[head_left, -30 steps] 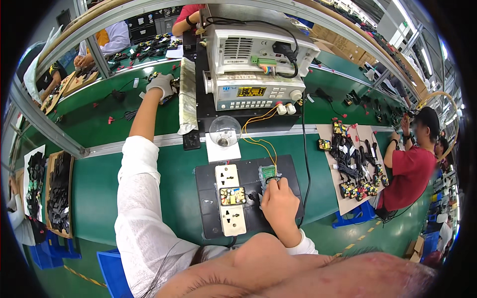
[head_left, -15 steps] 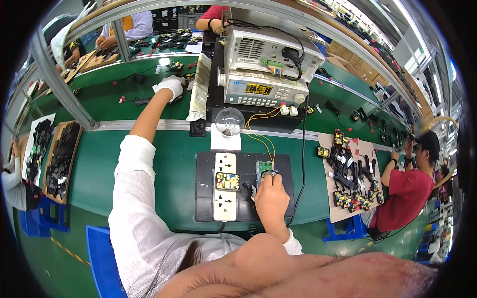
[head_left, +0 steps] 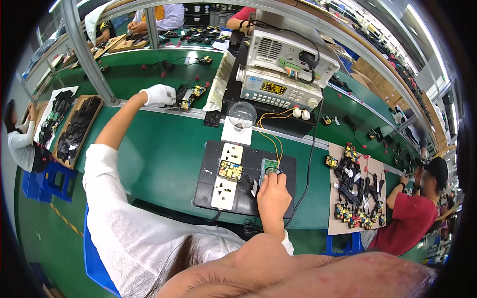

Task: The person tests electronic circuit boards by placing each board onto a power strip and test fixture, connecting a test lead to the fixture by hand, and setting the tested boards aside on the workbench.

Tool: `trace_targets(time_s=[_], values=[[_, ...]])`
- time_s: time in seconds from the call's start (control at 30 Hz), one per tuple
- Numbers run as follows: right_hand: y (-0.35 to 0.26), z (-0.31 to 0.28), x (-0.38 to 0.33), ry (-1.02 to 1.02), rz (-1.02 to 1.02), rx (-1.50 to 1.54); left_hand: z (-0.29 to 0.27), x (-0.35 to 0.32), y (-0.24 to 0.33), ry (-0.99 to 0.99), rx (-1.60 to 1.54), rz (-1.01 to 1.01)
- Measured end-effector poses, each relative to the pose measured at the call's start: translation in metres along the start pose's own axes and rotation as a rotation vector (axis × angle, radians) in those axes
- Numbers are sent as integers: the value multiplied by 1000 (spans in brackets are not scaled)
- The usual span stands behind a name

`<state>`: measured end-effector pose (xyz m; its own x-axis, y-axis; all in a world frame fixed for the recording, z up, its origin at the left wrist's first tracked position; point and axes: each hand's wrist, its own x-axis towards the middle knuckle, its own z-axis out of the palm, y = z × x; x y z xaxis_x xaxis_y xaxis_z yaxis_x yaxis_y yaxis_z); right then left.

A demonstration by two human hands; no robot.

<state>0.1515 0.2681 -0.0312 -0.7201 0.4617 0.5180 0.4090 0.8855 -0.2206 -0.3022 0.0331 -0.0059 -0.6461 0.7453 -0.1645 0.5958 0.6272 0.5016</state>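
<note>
My left hand [head_left: 160, 95], in a white glove, reaches over the metal rail. Its curled fingers close on dark cable beside a yellow-and-black circuit board [head_left: 187, 103]; the exact grip is partly hidden. My bare right hand [head_left: 274, 197] pinches a black cable [head_left: 272, 170] against a small green terminal board [head_left: 271, 164], from which yellow wires rise. Left of it, another open circuit board [head_left: 231, 171] lies across the white socket strip [head_left: 224, 194], on a black base. A clear glass bulb [head_left: 242, 116] stands behind them.
Stacked bench instruments [head_left: 280, 89] stand at the back. On the right, a cardboard sheet [head_left: 340, 224] bears several boards with black cables, near a co-worker in red [head_left: 415, 203]. Trays of dark parts [head_left: 79, 126] lie left. A metal post [head_left: 89, 59] rises near my left arm.
My left hand has drawn back from among the boards beyond the rail toward the rail, fingers by a board. My right hand stays at the green board. The whole view has turned somewhat.
</note>
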Motion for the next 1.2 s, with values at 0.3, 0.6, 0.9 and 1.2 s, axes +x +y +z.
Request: trace_targets(time_s=[0.3,0.6,0.9,1.2], values=[[2,-1,1,-6,4,29,18,-102,42,-335,-138,-161],[1,-2,1,-13,15,41,-18,-71,51,228,-81,20],[1,-1,1,-18,25,39,41,13,65,42,383,-127],[1,2,0,13,24,61,54,-26,85,-149,91,171]])
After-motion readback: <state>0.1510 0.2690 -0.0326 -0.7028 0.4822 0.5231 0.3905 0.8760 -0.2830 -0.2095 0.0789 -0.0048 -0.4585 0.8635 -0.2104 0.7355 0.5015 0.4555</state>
